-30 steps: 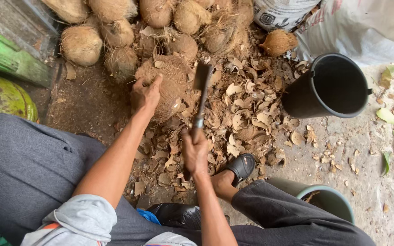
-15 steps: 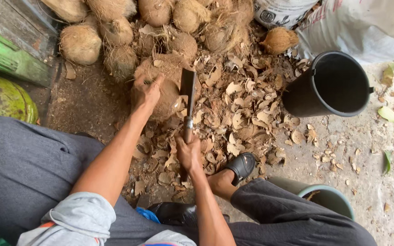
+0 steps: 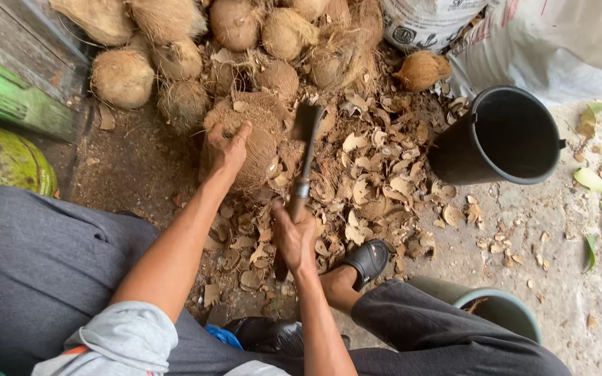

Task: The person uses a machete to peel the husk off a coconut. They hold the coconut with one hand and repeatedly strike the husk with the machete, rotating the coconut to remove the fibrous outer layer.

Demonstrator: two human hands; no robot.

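Your left hand (image 3: pixel 226 145) clamps husked coconut (image 3: pixel 256 143) on ground; right hand (image 3: pixel 294 237) grips cleaver (image 3: pixel 304 157) handle (blade beside coconut), black bucket (image 3: pixel 506 139) near.

A black bucket (image 3: pixel 506 136) stands tilted beside scattered husk chips (image 3: pixel 377 184), with a pile of coconuts (image 3: pixel 175 42), a white sack (image 3: pixel 426 21), a grey-green pot (image 3: pixel 499 313) and a black sandal (image 3: pixel 366 261) nearby.
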